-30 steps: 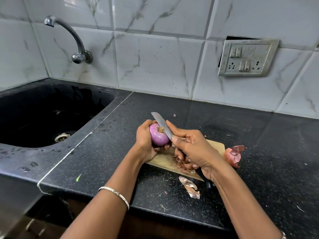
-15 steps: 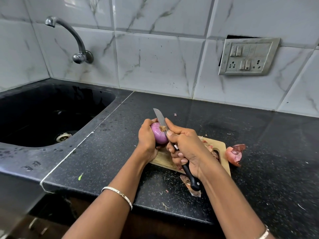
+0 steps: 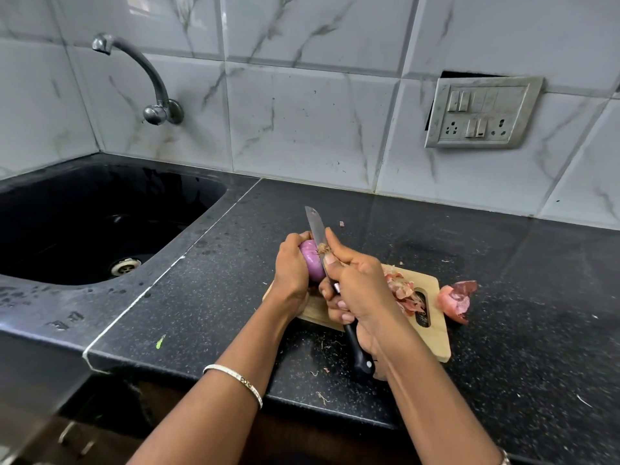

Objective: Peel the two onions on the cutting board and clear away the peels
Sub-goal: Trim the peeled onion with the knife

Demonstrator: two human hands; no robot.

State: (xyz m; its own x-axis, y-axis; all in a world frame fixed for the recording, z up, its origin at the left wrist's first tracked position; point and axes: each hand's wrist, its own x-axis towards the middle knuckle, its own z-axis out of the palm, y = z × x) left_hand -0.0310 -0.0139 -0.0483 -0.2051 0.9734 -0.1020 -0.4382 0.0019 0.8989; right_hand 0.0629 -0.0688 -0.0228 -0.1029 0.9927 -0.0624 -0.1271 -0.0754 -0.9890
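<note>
My left hand [image 3: 291,273] grips a purple peeled onion [image 3: 310,260] above the left end of the wooden cutting board [image 3: 432,333]. My right hand [image 3: 360,290] holds a black-handled knife [image 3: 317,233], its blade pressed against the onion's root end, with my thumb beside the blade. A heap of reddish peels [image 3: 404,292] lies on the board near its handle hole. A second onion [image 3: 454,300], partly skinned with loose peel, sits on the counter just right of the board.
The black speckled counter [image 3: 536,313] carries small peel scraps near its front edge. A black sink [image 3: 84,223] with a wall tap [image 3: 147,72] lies to the left. A switch panel [image 3: 479,112] sits on the tiled wall.
The knife has turned more upright and its blade has slid along the onion's root end. Both hands shifted slightly; peels on the board came into view.
</note>
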